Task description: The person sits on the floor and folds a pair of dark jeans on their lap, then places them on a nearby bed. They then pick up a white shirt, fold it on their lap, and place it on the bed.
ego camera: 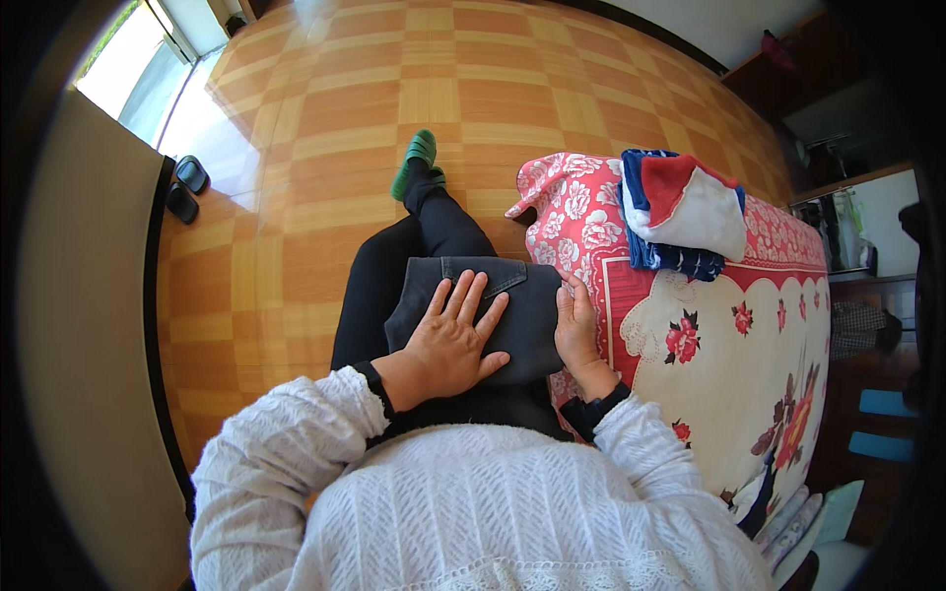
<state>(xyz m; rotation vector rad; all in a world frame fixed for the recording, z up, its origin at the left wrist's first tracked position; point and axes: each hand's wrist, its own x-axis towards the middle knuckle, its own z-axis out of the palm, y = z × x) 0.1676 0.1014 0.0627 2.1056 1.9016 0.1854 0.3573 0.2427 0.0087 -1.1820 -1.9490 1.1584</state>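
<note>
A folded pair of dark grey jeans (526, 325) lies across my lap, with a stitched back pocket showing at its far side. Flat on top of the denim rests my left hand (448, 343), palm down and fingers apart. My right hand (578, 325) grips the right edge of the folded jeans, thumb on top; its other fingers are partly hidden. Beneath the bundle are my crossed legs (377, 288) in black trousers.
On my right is a bed with a red and cream floral cover (591, 221). A stack of folded clothes (684, 210), blue, white and red, sits on its far part. Black slippers (188, 185) stand on the floor (332, 185) by the wall at left.
</note>
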